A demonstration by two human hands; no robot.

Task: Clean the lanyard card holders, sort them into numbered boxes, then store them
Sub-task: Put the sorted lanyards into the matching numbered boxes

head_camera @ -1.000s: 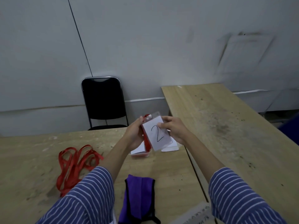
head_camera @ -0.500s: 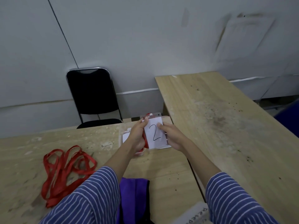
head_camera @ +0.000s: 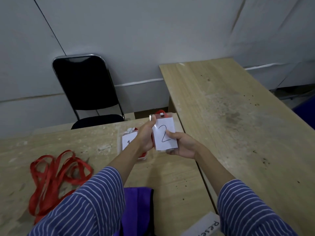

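A clear card holder with a white card marked "2" (head_camera: 165, 135) is held up over the wooden table (head_camera: 88, 147). My left hand (head_camera: 146, 137) grips its left edge, thumb at the top corner. My right hand (head_camera: 183, 146) holds its lower right side from below, thumb on the card. A red strap shows behind the holder's top. Below my left hand lies another holder with a card marked "1" (head_camera: 127, 142) in a clear box, partly hidden by my wrist.
A heap of red lanyards (head_camera: 56, 174) lies at the left. A purple cloth (head_camera: 138, 210) sits near my body, and a white labelled box (head_camera: 204, 227) at the bottom edge. A second wooden table (head_camera: 238, 120) stands to the right, a black chair (head_camera: 87, 89) behind.
The "2" holder has been raised and turned more upright. My view has shifted, so the "1" card under my left hand is now visible.
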